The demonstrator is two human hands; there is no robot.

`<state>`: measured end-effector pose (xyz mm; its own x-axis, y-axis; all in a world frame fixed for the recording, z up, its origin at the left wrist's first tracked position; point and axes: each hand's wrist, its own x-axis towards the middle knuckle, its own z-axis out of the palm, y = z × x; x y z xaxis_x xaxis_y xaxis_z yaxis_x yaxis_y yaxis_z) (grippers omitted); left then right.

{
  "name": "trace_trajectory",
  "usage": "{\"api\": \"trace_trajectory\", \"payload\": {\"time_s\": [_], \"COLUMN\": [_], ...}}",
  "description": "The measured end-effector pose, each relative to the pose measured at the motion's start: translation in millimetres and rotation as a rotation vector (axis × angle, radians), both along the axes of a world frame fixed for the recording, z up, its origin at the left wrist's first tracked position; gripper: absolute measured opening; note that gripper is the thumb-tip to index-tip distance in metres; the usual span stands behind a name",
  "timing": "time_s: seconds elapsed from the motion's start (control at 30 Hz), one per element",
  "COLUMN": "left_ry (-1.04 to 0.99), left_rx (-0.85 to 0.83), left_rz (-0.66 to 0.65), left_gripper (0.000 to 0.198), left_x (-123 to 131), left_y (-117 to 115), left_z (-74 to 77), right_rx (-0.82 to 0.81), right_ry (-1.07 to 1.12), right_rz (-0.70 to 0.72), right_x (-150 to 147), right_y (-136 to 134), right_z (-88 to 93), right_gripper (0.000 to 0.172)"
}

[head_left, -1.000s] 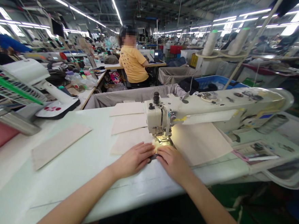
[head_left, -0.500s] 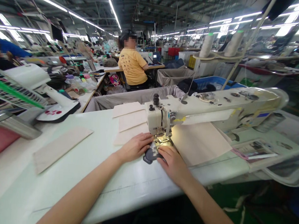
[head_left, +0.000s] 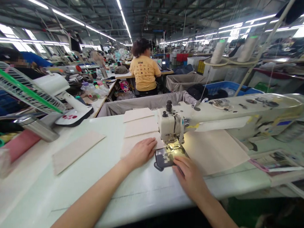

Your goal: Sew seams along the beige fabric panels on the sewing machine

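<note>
Cream fabric panels (head_left: pixel 140 126) lie overlapped in a row at the centre of the frame, just left of the sewing machine's (head_left: pixel 206 114) head, on the pale counter (head_left: pixel 96 169). The left hand (head_left: pixel 143 150) rests open, fingers extended over the nearest panel. The right hand (head_left: pixel 189 174) bends its fingers onto the right part of a dark, worn plate (head_left: pixel 163 158) under the lit needle area; whether it pinches anything, one cannot tell. A second ago both hands met in front of the needle and nearly covered the plate; now they stand apart and most of it shows. Another panel (head_left: pixel 78 150) lies alone at centre left, while a larger sheet (head_left: pixel 214 151) spreads right of the machine head.
</note>
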<state>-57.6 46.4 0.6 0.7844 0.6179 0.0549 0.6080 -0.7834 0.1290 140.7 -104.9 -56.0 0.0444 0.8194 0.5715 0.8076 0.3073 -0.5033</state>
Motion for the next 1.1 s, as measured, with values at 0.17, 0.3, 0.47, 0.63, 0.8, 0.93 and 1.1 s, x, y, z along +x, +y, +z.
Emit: {"api": "trace_trajectory", "payload": {"time_s": [0.17, 0.3, 0.47, 0.63, 0.8, 0.93, 1.1], "left_ry": [-0.022, -0.52, -0.576, 0.017, 0.003, -0.026, -0.015], "left_rx": [0.009, 0.082, 0.243, 0.105, 0.169, 0.2, 0.166], "left_rz": [0.09, 0.458, 0.339, 0.001, -0.029, -0.006, 0.114], "left_gripper": [0.015, 0.03, 0.074, 0.045, 0.056, 0.06, 0.051], "left_x": [-10.3, -26.1, -45.1, -37.4, -30.4, -32.9, -17.8], "left_y": [-7.8, -10.3, -28.6, -73.1, -91.3, -94.3, -94.0], "left_z": [21.0, 28.1, 11.0, 1.7, -9.8, -25.2, -20.8], "right_rx": [-0.003, -0.003, 0.008, 0.07, -0.062, -0.166, -0.163], "right_ry": [0.024, 0.06, 0.217, 0.372, 0.093, -0.103, -0.109], "right_rz": [0.018, 0.017, -0.001, -0.127, 0.189, 0.151, 0.072], "right_x": [0.8, -0.2, 6.1, -2.3, -46.8, -46.8, -7.6], "right_y": [-0.1, -0.2, 1.1, -4.4, -12.2, -13.7, -7.2], "right_z": [-0.9, -0.9, 4.1, 35.3, 44.4, 15.4, 0.4], "right_gripper": [0.023, 0.022, 0.023, 0.023, 0.036, 0.043, 0.039]}}
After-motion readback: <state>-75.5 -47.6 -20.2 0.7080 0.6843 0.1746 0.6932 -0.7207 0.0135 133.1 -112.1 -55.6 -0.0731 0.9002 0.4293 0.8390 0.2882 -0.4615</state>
